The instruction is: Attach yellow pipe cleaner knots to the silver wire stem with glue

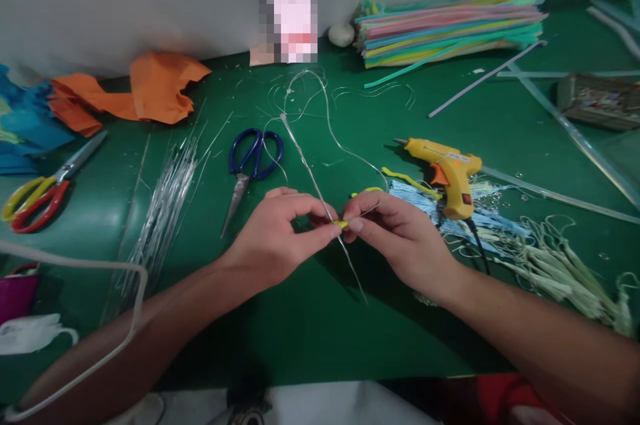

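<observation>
My left hand (273,238) and my right hand (395,232) meet over the middle of the green table (300,332), fingertips pinched together. Between them sits a small yellow piece (341,224) threaded on a thin silver wire (313,175). The wire runs up and away to a loop of clear thread (305,88) and sticks out below my fingers toward me. Both hands are closed in a pinch on the wire and the yellow piece.
Blue-handled scissors (253,162) lie just beyond my left hand, a bundle of silver wires (163,205) to their left. A yellow glue gun (447,172) rests on blue tassels at the right. Red-yellow scissors (37,192), orange paper (150,88), a coloured paper stack (450,28).
</observation>
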The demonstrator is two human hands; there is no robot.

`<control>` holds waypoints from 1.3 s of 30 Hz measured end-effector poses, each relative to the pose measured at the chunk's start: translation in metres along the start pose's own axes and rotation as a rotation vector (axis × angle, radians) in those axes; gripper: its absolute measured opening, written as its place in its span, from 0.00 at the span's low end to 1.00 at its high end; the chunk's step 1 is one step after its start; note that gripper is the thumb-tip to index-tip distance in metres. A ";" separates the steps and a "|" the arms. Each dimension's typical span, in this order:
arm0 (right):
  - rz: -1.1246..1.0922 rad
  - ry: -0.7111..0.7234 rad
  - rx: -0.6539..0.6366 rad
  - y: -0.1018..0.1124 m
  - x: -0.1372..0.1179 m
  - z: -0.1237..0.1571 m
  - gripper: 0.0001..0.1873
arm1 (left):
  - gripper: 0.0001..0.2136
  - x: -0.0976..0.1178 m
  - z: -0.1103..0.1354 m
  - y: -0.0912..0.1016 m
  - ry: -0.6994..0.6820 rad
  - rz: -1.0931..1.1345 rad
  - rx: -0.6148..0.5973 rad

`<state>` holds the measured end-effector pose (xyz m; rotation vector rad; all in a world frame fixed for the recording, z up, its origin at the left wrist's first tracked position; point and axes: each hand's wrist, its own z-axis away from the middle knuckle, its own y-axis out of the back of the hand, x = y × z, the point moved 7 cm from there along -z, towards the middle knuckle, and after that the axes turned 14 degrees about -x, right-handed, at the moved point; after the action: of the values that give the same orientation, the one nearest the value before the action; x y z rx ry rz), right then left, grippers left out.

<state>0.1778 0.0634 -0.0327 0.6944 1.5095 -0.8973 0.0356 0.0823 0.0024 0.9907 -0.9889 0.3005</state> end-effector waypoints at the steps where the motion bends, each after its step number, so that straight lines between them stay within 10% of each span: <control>1: -0.027 -0.011 -0.004 0.000 0.001 0.000 0.02 | 0.05 0.000 -0.001 0.000 0.001 0.013 -0.006; 10: -0.309 -0.118 -0.020 0.000 0.013 -0.006 0.06 | 0.05 0.003 0.000 -0.001 -0.054 0.040 -0.003; 18: -0.163 -0.133 0.147 0.008 0.009 0.000 0.12 | 0.05 0.009 0.001 -0.001 -0.097 -0.048 0.039; 39: -0.056 -0.042 0.110 0.005 -0.004 0.002 0.06 | 0.05 0.009 0.001 0.001 -0.071 -0.106 0.064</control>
<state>0.1834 0.0645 -0.0292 0.7111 1.4566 -1.0381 0.0393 0.0803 0.0100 1.1144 -0.9924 0.2108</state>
